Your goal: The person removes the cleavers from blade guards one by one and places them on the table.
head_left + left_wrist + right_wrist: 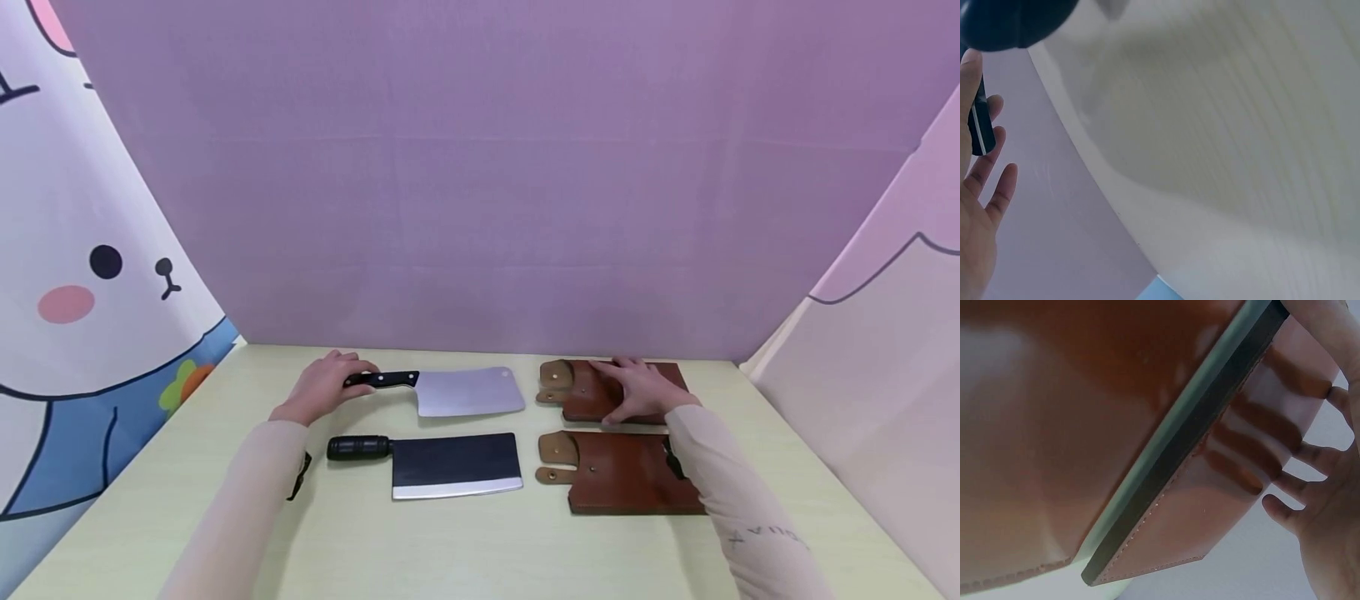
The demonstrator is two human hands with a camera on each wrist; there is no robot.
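Note:
In the head view my left hand [327, 388] pinches the black riveted handle of a silver cleaver [468, 393], whose blade points right. The left wrist view shows thumb and fingers about that handle [983, 128], the outer fingers loose. My right hand [642, 389] spans the far brown leather sheath [585, 398], thumb at its near edge and fingers at its far edge. That sheath [1169, 528] fills the middle of the right wrist view. Nearer lies a second cleaver [456, 465] with a dark blade and ribbed black handle. Beside it is a matching sheath [622, 471], partly covered by the right wrist.
All lie on a pale wood-grain table [450, 550]. A purple cloth wall [480, 200] rises right behind the far edge. Cartoon-printed panels stand at the left [97, 350] and right [885, 358]. Tan snap straps [557, 450] stick out from the sheaths' left ends.

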